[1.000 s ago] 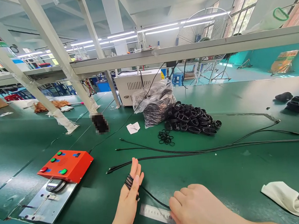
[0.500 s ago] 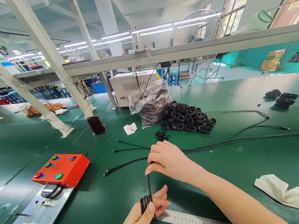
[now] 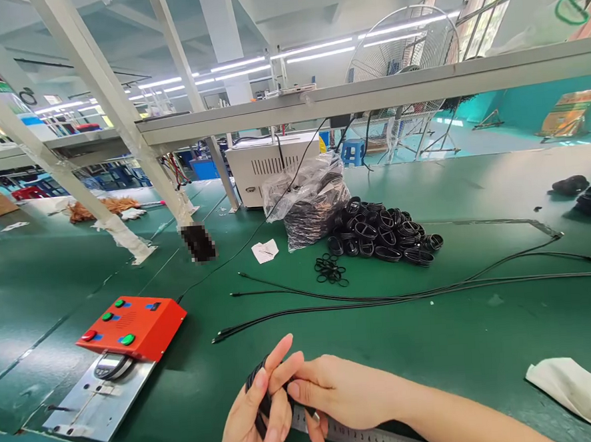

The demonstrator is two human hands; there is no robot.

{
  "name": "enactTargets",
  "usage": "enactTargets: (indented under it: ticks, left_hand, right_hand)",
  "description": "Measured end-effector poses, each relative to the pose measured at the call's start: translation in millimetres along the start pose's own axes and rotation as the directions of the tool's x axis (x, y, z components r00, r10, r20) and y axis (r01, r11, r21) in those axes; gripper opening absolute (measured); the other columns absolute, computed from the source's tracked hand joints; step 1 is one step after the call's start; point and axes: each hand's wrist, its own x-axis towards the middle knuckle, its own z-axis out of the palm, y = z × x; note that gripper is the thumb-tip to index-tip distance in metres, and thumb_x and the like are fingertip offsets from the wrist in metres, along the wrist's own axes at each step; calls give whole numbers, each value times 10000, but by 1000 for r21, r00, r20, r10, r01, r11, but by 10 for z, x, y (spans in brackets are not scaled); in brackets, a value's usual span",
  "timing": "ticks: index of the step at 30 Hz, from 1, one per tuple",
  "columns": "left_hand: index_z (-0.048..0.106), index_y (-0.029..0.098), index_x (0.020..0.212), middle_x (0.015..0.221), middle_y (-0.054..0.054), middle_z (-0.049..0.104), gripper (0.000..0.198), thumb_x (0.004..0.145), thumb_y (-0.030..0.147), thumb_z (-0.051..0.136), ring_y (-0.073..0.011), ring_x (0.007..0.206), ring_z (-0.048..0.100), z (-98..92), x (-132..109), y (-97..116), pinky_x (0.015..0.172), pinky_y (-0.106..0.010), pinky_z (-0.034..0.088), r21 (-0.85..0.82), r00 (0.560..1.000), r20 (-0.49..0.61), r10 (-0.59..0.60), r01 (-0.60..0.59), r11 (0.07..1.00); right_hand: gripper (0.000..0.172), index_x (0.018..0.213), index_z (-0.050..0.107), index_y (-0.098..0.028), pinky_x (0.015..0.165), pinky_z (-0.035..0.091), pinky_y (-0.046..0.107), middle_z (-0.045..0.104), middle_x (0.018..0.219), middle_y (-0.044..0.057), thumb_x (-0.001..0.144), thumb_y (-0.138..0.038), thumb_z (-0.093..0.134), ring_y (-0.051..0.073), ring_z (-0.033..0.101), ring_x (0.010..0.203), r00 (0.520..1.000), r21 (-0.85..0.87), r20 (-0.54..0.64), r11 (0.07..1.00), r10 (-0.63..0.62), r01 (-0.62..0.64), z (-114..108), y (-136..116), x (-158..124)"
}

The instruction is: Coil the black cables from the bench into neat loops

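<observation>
A black cable (image 3: pixel 254 382) is wound in a coil round the fingers of my left hand (image 3: pixel 260 413), low in the middle of the head view. My right hand (image 3: pixel 338 388) meets it from the right, thumb and fingers closed on the cable's loose end. A metal connector tip (image 3: pixel 314 416) pokes out below the right fingers. Beneath both hands lies a steel ruler (image 3: pixel 361 438), partly covered. Several straight black cables (image 3: pixel 380 301) stretch across the green table just beyond. Small black rings (image 3: pixel 330 270) sit in a little heap behind them.
At the left is an orange box with buttons (image 3: pixel 134 324) beside a metal plate with a gauge (image 3: pixel 99 406). Coiled cables (image 3: pixel 381 232) are piled near a plastic bag (image 3: pixel 315 210). A white cloth (image 3: pixel 571 387) lies at right. Shelf posts (image 3: pixel 86 80) rise at left.
My right hand has come down to the coil, and the cable length that stretched upward is now at my left hand. The view has shifted slightly, moving the table things.
</observation>
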Motion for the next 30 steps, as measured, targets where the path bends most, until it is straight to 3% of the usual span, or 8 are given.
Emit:
enactTargets:
  ticks: [3,8,15,21,25,26,28,30]
  left_hand:
    - [697,215,1194,1086,-119,773,327,944,343,530,-66,519,607,0,33,24,570,-168,515,52,1000,-3,-27,27,998]
    - [677,176,1216,1361,-111,619,407,946,413,486,-265,1242,570,-93,122,77,1048,-338,441,164,996,-63,-63,72,984]
    - [654,209,1240,1417,-52,574,376,961,376,467,-238,1365,440,-234,167,180,1200,-362,226,140,991,-132,-20,39,989]
    - [672,196,1219,1384,-77,605,358,952,345,487,-260,1346,465,-122,198,111,1183,-378,275,126,995,-96,-33,45,991]
    - [686,171,1195,1377,-107,609,340,941,315,512,-279,1342,468,58,223,2,1166,-389,305,223,998,-31,-55,61,973]
    - [688,175,1191,1383,-105,603,332,935,308,524,-280,1348,459,96,235,-19,1165,-393,304,261,998,-21,-52,55,964]
    - [683,207,1197,1407,-83,582,321,910,299,572,-274,1370,425,150,258,-46,1166,-392,292,353,999,-11,-35,37,935]
    - [662,258,1220,1422,-44,568,346,879,294,623,-260,1377,407,174,272,-55,1158,-383,291,444,1000,-9,5,-1,896]
  right_hand:
    - [389,876,630,-182,709,441,223,677,661,0,1022,-233,273,127,609,648,999,-272,-39,962,16,-26,-108,16,22]
    - [200,888,707,-207,831,404,343,711,860,69,932,-198,512,213,608,860,898,-753,-433,579,-76,-314,-785,242,-257]
    - [199,726,739,-184,801,394,499,646,648,103,811,-81,592,304,612,828,439,-412,-899,362,-10,-836,-1782,889,-1225]
    - [399,538,658,-167,746,413,543,619,553,155,856,-50,446,309,644,753,269,-278,-961,276,-70,-920,-1981,1228,-1583]
    - [361,902,739,-163,930,357,606,695,1047,209,835,-9,420,357,584,1107,326,-366,-929,316,-174,-875,-1722,995,-1226]
    - [394,1025,718,-207,976,365,560,679,1144,155,859,-30,408,309,570,1148,391,-441,-897,358,-205,-823,-1576,870,-1068]
    - [375,1188,654,-245,1009,398,480,626,1266,114,953,-153,377,251,544,1201,634,-639,-717,639,-291,-429,-1221,579,-732]
    - [344,1266,602,-279,1040,400,397,562,1365,71,989,-288,399,206,489,1270,793,-618,-499,785,-351,-41,-864,301,-430]
